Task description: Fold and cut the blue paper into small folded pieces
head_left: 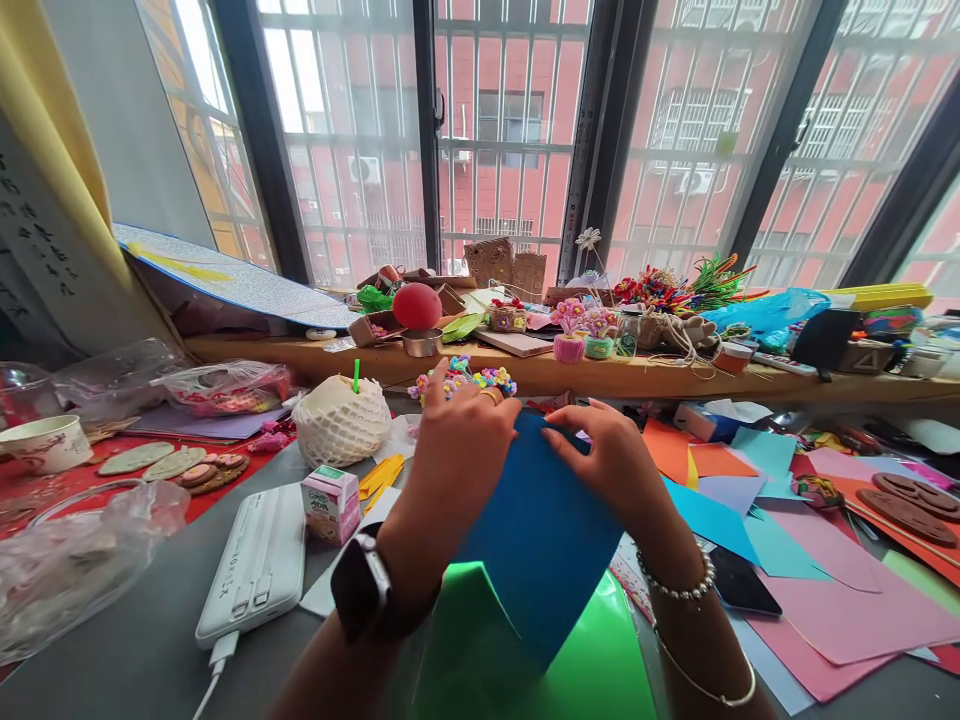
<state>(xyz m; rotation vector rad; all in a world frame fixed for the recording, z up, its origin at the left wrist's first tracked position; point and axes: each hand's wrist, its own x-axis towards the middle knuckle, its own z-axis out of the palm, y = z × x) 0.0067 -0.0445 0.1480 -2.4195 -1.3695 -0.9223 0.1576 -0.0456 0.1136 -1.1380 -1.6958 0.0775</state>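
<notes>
Both hands hold up a sheet of blue paper in front of me. My left hand, on the side with the black watch, grips its upper left edge with thumb and fingers, the index finger pointing forward. At the upper right edge, the thumb and fingers of my right hand pinch the same sheet. Part of the paper's top edge is hidden behind the fingers. Below it lies a glossy green sheet, whose left part rises to a peak beside the blue paper. Small crocheted-looking flowers show just beyond my left hand.
To the left are a white power bank with a cable, a small pink box and a net-wrapped coconut with a green straw. Coloured papers and a dark phone lie right. A cluttered wooden ledge runs below the window.
</notes>
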